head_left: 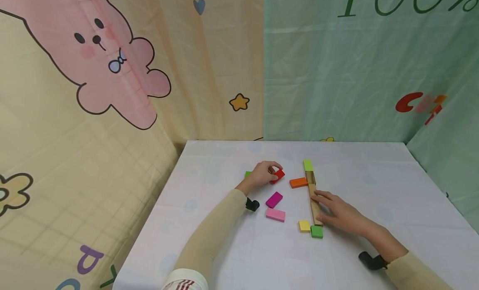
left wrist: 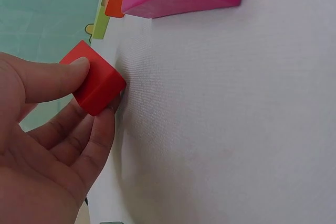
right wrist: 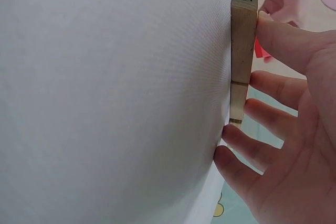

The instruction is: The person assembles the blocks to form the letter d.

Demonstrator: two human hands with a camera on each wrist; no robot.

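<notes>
My left hand (head_left: 260, 173) pinches a red block (left wrist: 97, 80) between thumb and fingers, close over the white table at the left of a row of blocks. Along that row, the thumb and fingertips of my right hand (head_left: 343, 214) touch the plain wooden blocks (head_left: 314, 205); the fingers are spread and fairly straight. A lime green block (head_left: 307, 165) forms the row's far end and a green block (head_left: 317, 232) its near end. An orange block (head_left: 298, 183) lies crosswise against the row's left side. A yellow block (head_left: 304, 226) sits beside the green one.
Between my arms lie a magenta block (head_left: 274, 200) and a pink block (head_left: 275, 215). Another green block (head_left: 248, 174) is partly hidden behind my left hand. The white table (head_left: 389, 173) ends at the back against printed curtains (head_left: 333, 82).
</notes>
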